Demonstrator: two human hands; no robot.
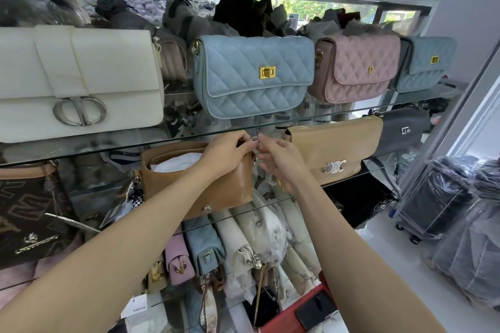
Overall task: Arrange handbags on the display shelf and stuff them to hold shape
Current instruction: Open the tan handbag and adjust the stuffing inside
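A tan leather handbag (216,192) is held in front of the glass display shelf (324,116), its zip open and white stuffing paper (176,163) showing inside. My left hand (227,154) grips the bag's top right corner at a small silver clasp (253,140). My right hand (281,162) pinches the same clasp from the right side. A checkered scarf and a tag hang from the bag's left end.
On the shelf above stand a white bag (78,84), a light blue quilted bag (251,76), a pink quilted bag (357,67) and another blue one (427,65). A tan flap bag (335,143) sits right of my hands. Several small bags fill the shelf below. Wrapped trolleys (438,203) stand at right.
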